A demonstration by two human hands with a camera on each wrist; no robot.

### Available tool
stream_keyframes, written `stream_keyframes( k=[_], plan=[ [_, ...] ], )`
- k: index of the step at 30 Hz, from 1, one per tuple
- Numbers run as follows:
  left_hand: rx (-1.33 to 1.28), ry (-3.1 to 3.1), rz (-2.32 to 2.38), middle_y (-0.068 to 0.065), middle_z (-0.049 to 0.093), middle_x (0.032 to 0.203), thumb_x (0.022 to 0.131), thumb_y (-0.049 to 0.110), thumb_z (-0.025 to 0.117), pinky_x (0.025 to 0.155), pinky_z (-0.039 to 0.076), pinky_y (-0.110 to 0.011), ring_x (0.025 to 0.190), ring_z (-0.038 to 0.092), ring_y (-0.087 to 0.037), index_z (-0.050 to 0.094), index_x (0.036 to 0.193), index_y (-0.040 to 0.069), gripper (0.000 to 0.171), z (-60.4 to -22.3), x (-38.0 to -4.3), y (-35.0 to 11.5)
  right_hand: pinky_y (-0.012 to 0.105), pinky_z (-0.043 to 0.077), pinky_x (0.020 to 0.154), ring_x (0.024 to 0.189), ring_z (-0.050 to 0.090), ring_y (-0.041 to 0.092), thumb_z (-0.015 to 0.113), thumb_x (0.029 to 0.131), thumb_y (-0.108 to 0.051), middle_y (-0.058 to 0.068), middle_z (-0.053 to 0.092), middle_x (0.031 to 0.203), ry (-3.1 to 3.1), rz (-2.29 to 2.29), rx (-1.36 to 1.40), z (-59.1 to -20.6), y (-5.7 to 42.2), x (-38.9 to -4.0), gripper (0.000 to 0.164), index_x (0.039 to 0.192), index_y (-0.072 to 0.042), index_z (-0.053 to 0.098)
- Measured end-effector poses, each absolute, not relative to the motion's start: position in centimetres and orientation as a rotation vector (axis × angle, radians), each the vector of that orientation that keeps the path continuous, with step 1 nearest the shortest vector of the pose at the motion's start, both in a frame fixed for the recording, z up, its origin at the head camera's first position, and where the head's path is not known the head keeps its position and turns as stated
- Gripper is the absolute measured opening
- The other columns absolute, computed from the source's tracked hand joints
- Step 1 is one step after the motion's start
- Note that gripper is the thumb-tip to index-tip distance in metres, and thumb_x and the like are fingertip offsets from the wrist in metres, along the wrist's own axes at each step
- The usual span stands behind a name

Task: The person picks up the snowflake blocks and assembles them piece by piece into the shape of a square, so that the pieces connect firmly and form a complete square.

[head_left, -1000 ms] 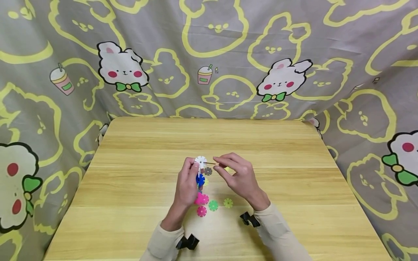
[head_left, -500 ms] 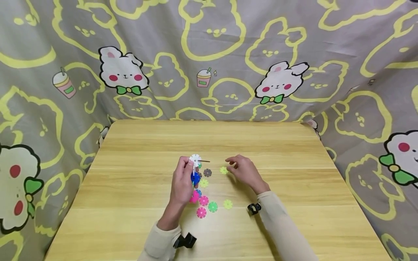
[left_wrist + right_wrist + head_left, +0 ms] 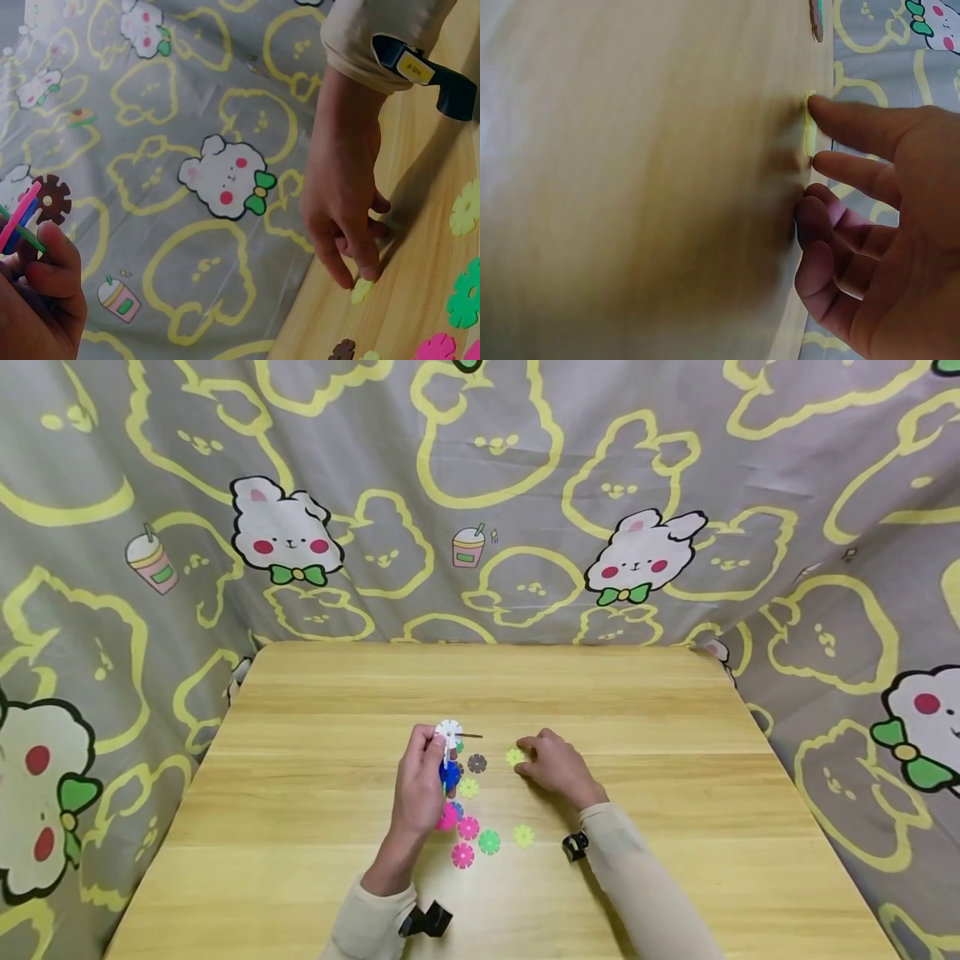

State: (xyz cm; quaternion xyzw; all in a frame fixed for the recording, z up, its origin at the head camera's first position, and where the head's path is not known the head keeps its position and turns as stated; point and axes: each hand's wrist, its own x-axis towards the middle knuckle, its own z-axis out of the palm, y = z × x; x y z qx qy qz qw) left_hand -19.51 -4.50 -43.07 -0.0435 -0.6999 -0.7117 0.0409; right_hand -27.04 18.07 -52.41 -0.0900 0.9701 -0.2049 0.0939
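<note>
My left hand (image 3: 418,789) grips a cluster of linked plastic snowflake discs above the table. A white disc (image 3: 448,732) faces up at its top, a brown disc (image 3: 472,736) juts out edge-on to the right, and a blue disc (image 3: 450,775) sits lower. Pink and green edges also show there in the left wrist view; my fingers hide the rest. My right hand (image 3: 558,767) is down at the table, thumb and index finger pinching opposite edges of a yellow snowflake disc (image 3: 513,757). Its other fingers are curled.
Loose discs lie between my hands and nearer me: grey-brown (image 3: 477,763), yellow (image 3: 468,787), pink (image 3: 462,856), green (image 3: 489,842) and another yellow disc (image 3: 523,836). The wooden table (image 3: 300,710) is bordered by a patterned grey curtain (image 3: 517,510) behind and at the sides.
My right hand has left the brown disc on the cluster, moved right and down, and closed its fingertips on the yellow disc. My left hand has shifted slightly left with the cluster.
</note>
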Motion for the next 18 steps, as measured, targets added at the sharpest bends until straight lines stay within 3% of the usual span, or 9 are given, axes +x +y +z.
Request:
stream_keyframes(
  k=[7,14,18],
  plan=[
    [-0.143,-2.148,-2.181,-0.016,0.049,0.083,0.106,0.022,0.033,0.042,0.042,-0.024,0.049,0.043,-0.01,0.046,0.101,0.001,0.024,-43.12,-19.46,-4.34,0.03,0.047,0.068,0.08,0.052,0.015,0.076,0.082,-0.028,0.001,0.057,0.095,2.887,-0.649,-0.246,-52.35,17.87,-26.86,0.035,0.113,-0.013,0.068],
    [-0.117,-2.186,-2.144,-0.017,0.049,0.082,0.106,0.022,0.033,0.042,0.043,-0.027,0.049,0.044,-0.011,0.046,0.101,0.002,0.024,-43.11,-19.36,-4.43,0.027,0.041,0.062,0.069,0.05,0.014,0.073,0.085,-0.019,-0.001,0.055,0.079,2.851,-0.774,-0.237,-52.38,17.64,-26.97,0.02,0.096,-0.015,0.057],
    [-0.119,-2.195,-2.139,-0.012,0.049,0.079,0.106,0.022,0.033,0.042,0.042,-0.026,0.049,0.044,-0.011,0.046,0.101,0.002,0.024,-43.08,-19.29,-4.49,0.025,0.042,0.061,0.068,0.051,0.012,0.068,0.089,-0.016,-0.004,0.056,0.078,2.819,-0.947,-0.254,-51.99,17.3,-26.66,0.014,0.1,-0.015,0.059]
  ],
)
